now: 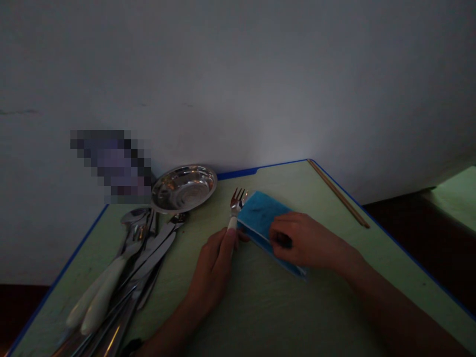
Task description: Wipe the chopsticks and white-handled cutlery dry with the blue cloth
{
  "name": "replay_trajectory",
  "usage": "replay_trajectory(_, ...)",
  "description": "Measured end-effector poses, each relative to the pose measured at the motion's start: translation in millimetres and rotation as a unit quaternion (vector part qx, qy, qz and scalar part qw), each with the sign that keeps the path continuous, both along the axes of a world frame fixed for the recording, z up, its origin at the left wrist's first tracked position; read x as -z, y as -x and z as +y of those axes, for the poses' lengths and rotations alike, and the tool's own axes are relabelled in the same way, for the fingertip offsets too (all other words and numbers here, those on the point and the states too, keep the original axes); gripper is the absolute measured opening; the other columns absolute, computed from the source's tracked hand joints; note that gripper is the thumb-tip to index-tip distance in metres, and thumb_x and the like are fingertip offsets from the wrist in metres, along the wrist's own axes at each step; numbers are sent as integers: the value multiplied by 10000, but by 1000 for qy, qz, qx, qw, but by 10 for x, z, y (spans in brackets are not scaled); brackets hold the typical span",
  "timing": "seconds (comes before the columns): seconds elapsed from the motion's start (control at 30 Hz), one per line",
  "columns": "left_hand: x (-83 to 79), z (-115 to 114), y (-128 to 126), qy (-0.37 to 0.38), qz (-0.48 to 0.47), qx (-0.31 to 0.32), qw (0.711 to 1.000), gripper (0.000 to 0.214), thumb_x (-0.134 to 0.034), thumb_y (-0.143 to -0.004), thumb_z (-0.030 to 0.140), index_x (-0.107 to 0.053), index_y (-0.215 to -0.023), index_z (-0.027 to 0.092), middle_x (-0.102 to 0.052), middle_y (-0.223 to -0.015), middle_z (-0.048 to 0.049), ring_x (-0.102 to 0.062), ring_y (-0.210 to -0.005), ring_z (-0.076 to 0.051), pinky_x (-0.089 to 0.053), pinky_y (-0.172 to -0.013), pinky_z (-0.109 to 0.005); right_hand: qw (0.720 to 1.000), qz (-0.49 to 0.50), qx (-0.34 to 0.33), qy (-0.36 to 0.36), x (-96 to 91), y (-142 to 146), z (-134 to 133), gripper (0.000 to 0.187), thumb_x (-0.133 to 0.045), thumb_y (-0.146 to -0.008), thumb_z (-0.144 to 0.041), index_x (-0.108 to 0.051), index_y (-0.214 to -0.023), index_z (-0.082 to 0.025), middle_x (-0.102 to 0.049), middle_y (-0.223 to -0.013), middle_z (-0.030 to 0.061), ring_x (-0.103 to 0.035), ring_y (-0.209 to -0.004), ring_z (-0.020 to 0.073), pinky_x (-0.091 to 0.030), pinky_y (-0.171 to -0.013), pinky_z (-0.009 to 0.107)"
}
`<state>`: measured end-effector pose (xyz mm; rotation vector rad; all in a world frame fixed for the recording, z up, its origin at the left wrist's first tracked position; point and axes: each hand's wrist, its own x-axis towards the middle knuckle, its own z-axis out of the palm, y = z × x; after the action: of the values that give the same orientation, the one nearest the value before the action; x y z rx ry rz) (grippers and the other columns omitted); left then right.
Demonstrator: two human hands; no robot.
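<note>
A fork [236,203] with a pale handle points away from me, tines upward in view. My left hand [217,258] is closed around its handle. Right beside it, my right hand [303,240] grips a folded blue cloth [258,213] with its fingers curled in. The cloth's left edge lies against the fork's neck. A small shiny piece shows between the tines and the cloth; I cannot tell what it belongs to. The lower end of the fork's handle is hidden in my left hand.
Several spoons, knives and other cutlery [152,260] lie in a pile at the left, some white-handled. A round metal dish [186,191] stands by the wall, near a blurred-out object [119,166]. Chopsticks [338,193] lie along the right edge of the pale green table [278,317].
</note>
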<state>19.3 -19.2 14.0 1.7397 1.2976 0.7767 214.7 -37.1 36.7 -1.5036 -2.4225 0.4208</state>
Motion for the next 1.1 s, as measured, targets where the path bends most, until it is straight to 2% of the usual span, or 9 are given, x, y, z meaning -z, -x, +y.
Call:
replay_trajectory(0.2, -19, 1, -1, 0, -7, 7, 1000, 351, -293, -884, 372, -531, -702, 189, -578, -736, -6, -537, -761, -178, -378, -694, -245, 998, -21, -45, 27, 121, 35, -12, 60, -521, -728, -234, -557, -727, -185, -602, -743, 13, -529, -725, 145, -358, -648, 257)
replay_trajectory(0.4, -6, -4, 1, 0, -40, 10, 999, 347, -285, -894, 366, -491, -676, 191, -572, -755, -11, -516, -755, -173, -380, -712, -247, 998, -9, -50, 37, 85, 15, -7, 110, -504, -776, -283, -557, -749, -189, -593, -751, 11, -526, -712, 138, -367, -641, 256)
replay_trajectory(0.5, 10, -10, 7, -6, -35, 21, 999, 338, -290, -898, 365, -540, -759, 186, -542, -734, -2, -506, -722, -164, -381, -681, -249, 1000, 3, 1, 20, 76, 11, 24, 173, -440, -833, -317, -551, -848, -185, -587, -840, 32, -529, -757, 146, -393, -675, 270)
replay_trajectory(0.63, 13, -14, 14, -11, -17, 33, 999, 357, -278, -903, 362, -587, -920, 184, -542, -770, -5, -504, -739, -165, -379, -684, -255, 986, -15, 163, -35, 125, -55, 56, 327, -470, -815, -359, -487, -1061, -143, -528, -1021, 112, -508, -927, 212, -401, -805, 345)
replay_trajectory(0.77, 18, -12, 16, -14, 6, 54, 998, 367, -278, -903, 353, -598, -957, 178, -551, -817, -22, -507, -748, -170, -382, -685, -260, 966, -47, 253, -8, 192, -211, 52, 449, -470, -781, -488, -483, -1037, -119, -510, -1005, 153, -509, -929, 259, -407, -790, 386)
replay_trajectory(0.87, 29, -11, 10, -22, 17, 64, 998, 356, -290, -905, 343, -597, -973, 177, -531, -820, -22, -505, -766, -167, -378, -709, -260, 960, -68, 269, 21, 200, -314, 55, 407, -449, -778, -510, -506, -916, -132, -530, -922, 141, -527, -845, 252, -404, -735, 378)
replay_trajectory(0.93, 28, -11, 4, -25, 15, 60, 998, 354, -290, -908, 342, -596, -958, 172, -523, -816, -19, -505, -780, -163, -373, -722, -257, 965, -58, 252, 39, 183, -345, 70, 304, -461, -785, -446, -501, -838, -149, -543, -861, 115, -526, -784, 224, -393, -694, 348)
replay_trajectory(1.03, 5, -12, 2, -12, 12, 66, 998, 346, -288, -908, 351, -581, -945, 170, -523, -766, -7, -506, -743, -159, -375, -685, -250, 973, 12, 226, 50, 142, -333, 101, 165, -475, -788, -335, -474, -810, -172, -546, -755, 50, -507, -684, 172, -365, -617, 297)
replay_trajectory(1.1, -16, -17, 9, 2, 8, 91, 996, 355, -278, -909, 358, -577, -895, 167, -523, -718, -1, -506, -698, -155, -376, -650, -246, 972, 93, 208, 62, 115, -297, 116, 142, -500, -778, -317, -458, -797, -182, -530, -712, 13, -497, -653, 148, -356, -591, 274)
